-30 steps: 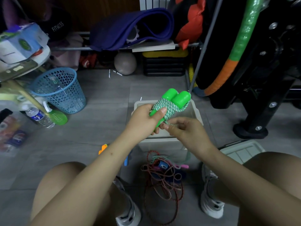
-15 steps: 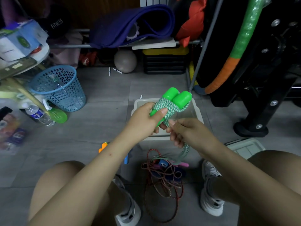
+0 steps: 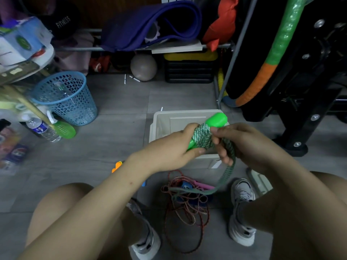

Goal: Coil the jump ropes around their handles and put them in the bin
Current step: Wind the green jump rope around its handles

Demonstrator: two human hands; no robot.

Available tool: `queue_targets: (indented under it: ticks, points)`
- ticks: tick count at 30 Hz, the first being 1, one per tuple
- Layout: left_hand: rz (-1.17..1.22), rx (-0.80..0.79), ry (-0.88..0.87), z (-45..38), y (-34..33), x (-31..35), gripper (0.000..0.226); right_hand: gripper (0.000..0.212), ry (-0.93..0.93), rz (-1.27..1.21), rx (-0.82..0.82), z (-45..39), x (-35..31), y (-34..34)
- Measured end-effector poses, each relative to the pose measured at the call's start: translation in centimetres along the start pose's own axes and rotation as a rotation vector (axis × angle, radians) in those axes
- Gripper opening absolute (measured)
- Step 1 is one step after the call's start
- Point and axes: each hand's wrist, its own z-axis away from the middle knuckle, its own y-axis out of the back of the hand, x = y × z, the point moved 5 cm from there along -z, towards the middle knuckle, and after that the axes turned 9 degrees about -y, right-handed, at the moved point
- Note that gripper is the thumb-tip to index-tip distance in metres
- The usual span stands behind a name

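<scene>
The left hand [image 3: 169, 147] reaches toward one o'clock with fingers curled in a grip, while the right hand [image 3: 242, 145] faces it at three o'clock, fingertips [image 3: 216, 131] pinching, both forearms bare.

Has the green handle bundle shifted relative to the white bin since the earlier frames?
Yes. The green handle bundle has tilted down and sits lower over the white bin, its tip now near the far right corner instead of above the rim.

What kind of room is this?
Probably a home workout or storage corner: a rolled purple exercise mat on a rack, a grey ball under it, and a padded hoop nearby.
</scene>
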Motion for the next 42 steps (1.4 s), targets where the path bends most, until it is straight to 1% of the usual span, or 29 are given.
queue_targets:
  ticks: [3, 5, 8, 10, 12, 14, 15, 17, 18, 20, 22, 23, 25, 26, 28, 30, 32, 33, 35, 36, 38, 40, 42]
  points:
    - [-0.117, -0.091, 0.065, -0.3, -0.5, 0.2, 0.069, 0.031, 0.019, 0.053, -0.052, 0.0, 0.0, -0.7]
    - [-0.191, -0.123, 0.06, -0.5, -1.0, 0.6, 0.065, 0.03, 0.034, 0.091, -0.046, -0.3, 0.0, -0.9]
    - [-0.17, -0.084, 0.022, -0.4, -0.5, 1.0, 0.053, 0.03, 0.064, 0.072, 0.015, -0.6, -0.3, -0.1]
    - [-0.118, -0.084, 0.018, -0.2, -0.1, 1.1, 0.043, 0.03, 0.151, 0.235, 0.108, -0.8, -1.0, 0.8]
    - [-0.049, -0.093, 0.021, 0.1, 0.1, 1.0, 0.042, 0.034, 0.262, 0.437, 0.129, -0.8, -2.0, 1.1]
    - [-0.014, -0.107, -0.012, 0.3, 0.0, 1.0, 0.04, 0.043, 0.295, 0.572, 0.078, -0.8, -2.7, 1.5]
    - [-0.002, -0.118, -0.035, 0.4, -0.2, 1.0, 0.038, 0.043, 0.29, 0.618, 0.034, -0.7, -2.8, 1.8]
    - [0.018, -0.147, -0.038, 0.4, -0.6, 0.8, 0.029, 0.032, 0.306, 0.68, -0.054, -0.6, -2.7, 1.7]
    - [0.006, -0.163, -0.02, 0.4, -0.9, 0.6, 0.03, 0.026, 0.32, 0.719, -0.066, -0.6, -2.6, 1.6]
    - [-0.051, -0.191, 0.032, 0.3, -1.2, 0.3, 0.046, 0.024, 0.339, 0.845, -0.015, -0.8, -2.3, 1.2]
    - [-0.08, -0.197, 0.061, 0.2, -1.3, 0.0, 0.051, 0.027, 0.384, 1.012, 0.102, -1.0, -2.2, 1.2]
    - [-0.063, -0.188, 0.069, 0.1, -1.2, 0.0, 0.046, 0.025, 0.41, 1.074, 0.154, -0.9, -2.3, 1.2]
    - [-0.031, -0.165, 0.075, 0.0, -0.9, 0.0, 0.03, 0.014, 0.466, 1.125, 0.238, -0.5, -2.7, 1.2]
    - [-0.035, -0.159, 0.076, -0.1, -0.7, 0.1, 0.034, 0.01, 0.5, 1.124, 0.269, -0.3, -2.8, 1.1]
    - [-0.037, -0.155, 0.065, -0.2, -0.7, 0.4, 0.041, 0.013, 0.573, 1.09, 0.311, -0.1, -2.7, 1.0]
    - [-0.029, -0.14, 0.023, -0.2, -0.8, 0.8, 0.038, 0.011, 0.592, 0.966, 0.263, -0.4, -2.4, 1.1]
    - [-0.007, -0.115, -0.019, 0.1, -0.8, 1.0, 0.044, 0.005, 0.5, 0.73, 0.126, -1.2, -2.1, 1.6]
    - [0.01, -0.095, -0.027, 0.4, -0.7, 1.2, 0.047, 0.008, 0.431, 0.605, 0.053, -1.5, -1.9, 1.8]
    - [0.04, -0.039, -0.033, 0.7, -0.2, 1.3, 0.051, 0.019, 0.346, 0.42, -0.06, -2.2, -1.5, 1.9]
    - [0.048, -0.023, -0.025, 0.8, 0.0, 1.3, 0.063, 0.023, 0.323, 0.374, -0.096, -2.6, -1.1, 2.0]
    - [0.073, -0.02, -0.018, 1.0, 0.1, 1.2, 0.085, 0.022, 0.302, 0.357, -0.146, -3.3, -0.5, 1.5]
    - [0.168, -0.004, -0.028, 1.3, 0.0, 0.9, 0.091, 0.02, 0.277, 0.315, -0.165, -3.6, 0.0, 1.3]
    - [0.325, 0.012, -0.019, 1.7, 0.1, 0.7, 0.086, 0.017, 0.262, 0.251, -0.171, -3.5, 0.2, 1.3]
